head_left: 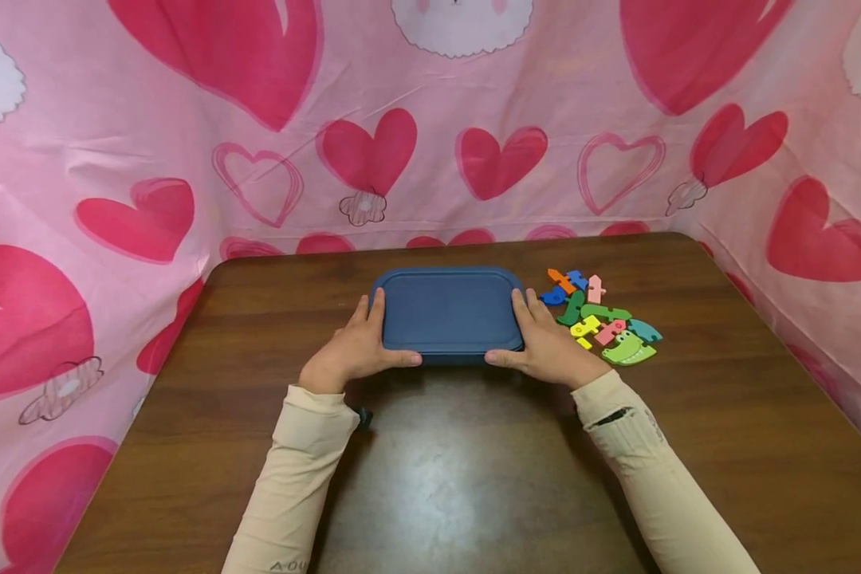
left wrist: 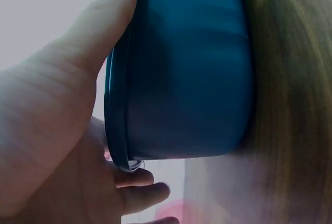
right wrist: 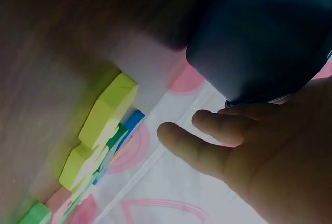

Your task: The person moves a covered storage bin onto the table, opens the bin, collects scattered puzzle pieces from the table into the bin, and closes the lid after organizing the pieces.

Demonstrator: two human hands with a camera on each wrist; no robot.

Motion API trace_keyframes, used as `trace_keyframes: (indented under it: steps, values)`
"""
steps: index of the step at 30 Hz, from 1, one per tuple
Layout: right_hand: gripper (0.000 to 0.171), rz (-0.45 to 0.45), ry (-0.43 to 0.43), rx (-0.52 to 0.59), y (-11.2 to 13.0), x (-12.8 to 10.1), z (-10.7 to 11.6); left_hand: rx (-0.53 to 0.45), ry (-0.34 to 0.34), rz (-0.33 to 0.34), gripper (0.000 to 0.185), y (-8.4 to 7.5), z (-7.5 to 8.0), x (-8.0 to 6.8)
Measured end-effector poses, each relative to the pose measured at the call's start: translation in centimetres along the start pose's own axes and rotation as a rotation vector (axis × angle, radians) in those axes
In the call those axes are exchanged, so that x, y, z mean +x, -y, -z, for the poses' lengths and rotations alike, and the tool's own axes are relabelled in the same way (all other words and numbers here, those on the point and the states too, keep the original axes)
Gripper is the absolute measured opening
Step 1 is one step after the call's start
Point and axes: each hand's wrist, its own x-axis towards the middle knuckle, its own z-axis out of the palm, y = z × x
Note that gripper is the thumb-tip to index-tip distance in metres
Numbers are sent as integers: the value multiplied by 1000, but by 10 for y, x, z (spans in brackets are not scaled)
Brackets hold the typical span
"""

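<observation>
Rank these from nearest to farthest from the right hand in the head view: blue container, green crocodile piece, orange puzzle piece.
1. Blue container: gripped by the right hand, on its left.
2. Green crocodile piece: just right of it.
3. Orange puzzle piece: farther back.

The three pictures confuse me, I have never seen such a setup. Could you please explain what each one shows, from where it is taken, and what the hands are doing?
There is no machine here: a person wears three cameras. The big picture comes from the head and looks down at a brown table with pink heart cloth behind it. The other two come from the wrists, very close, so they look tilted and blurry.

On the table stands a blue container with its lid on. The left hand and the right hand grip its two short ends, thumbs on the near side. The wrist views show its blue wall against the palms. Right of it lie colourful puzzle pieces, untouched, among them a green crocodile head.
</observation>
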Motion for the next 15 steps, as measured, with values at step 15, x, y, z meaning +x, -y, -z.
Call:
trace_keyframes:
  steps: [15]
  values:
    - [127, -5, -8, 81, -3, 1, 4, -76, -32, -52, 134, 2, -2, 1]
